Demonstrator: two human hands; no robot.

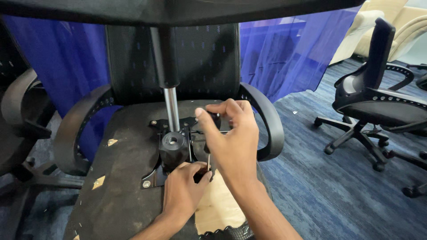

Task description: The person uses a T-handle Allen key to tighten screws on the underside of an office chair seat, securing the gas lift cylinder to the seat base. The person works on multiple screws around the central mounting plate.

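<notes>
An office chair lies upturned, the black underside of its seat [120, 178] facing me. A black metal mechanism plate [175, 146] with a round hub is bolted at its middle, and a chrome gas cylinder [171, 106] rises from it. My left hand [183, 195] rests low on the plate, fingers closed on a thin tool shaft near a screw. Above it, my right hand [231, 138] grips the black handle of the tool [215, 119]. The tool's tip is hidden by my hands.
Curved black armrests [75, 133] flank the seat, and the backrest [195, 62] stands behind. Blue plastic sheeting [284, 58] hangs at the back. Another black office chair [369, 102] stands to the right on blue carpet [320, 195]. A dark chair base [178, 9] hangs overhead.
</notes>
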